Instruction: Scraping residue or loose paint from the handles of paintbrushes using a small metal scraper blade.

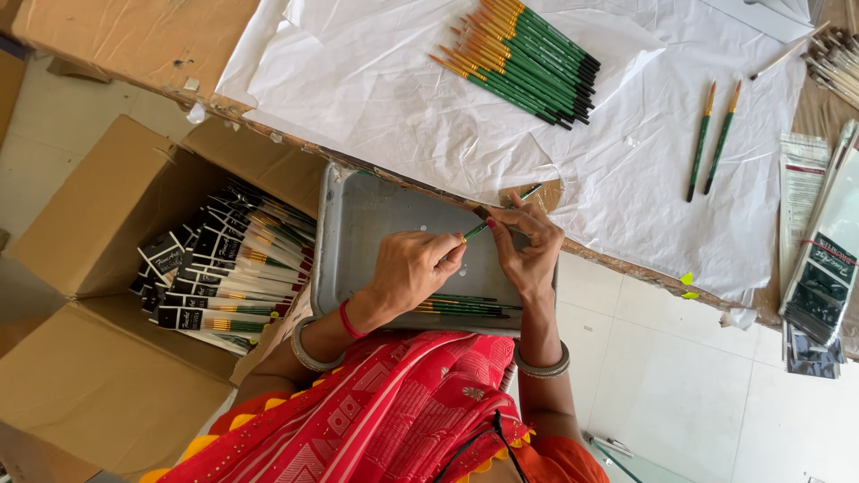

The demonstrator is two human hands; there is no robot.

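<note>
My left hand [410, 268] pinches the orange end of a thin green paintbrush [477, 229]. My right hand [530, 247] grips the same brush near its other end, fingers curled around it. Both hands hover over a grey metal tray [362, 224] that rests on my lap against the table's edge. Several more green brushes [465, 308] lie on the tray just under my wrists. A red patterned garment covers my lap below.
A pile of green brushes [526, 61] and two single brushes [712, 139] lie on white paper [403, 98]. An open cardboard box [98, 233] at left holds packaged brushes [228, 268]. Flat packets [821, 268] and pale-handled brushes [837, 58] are at right.
</note>
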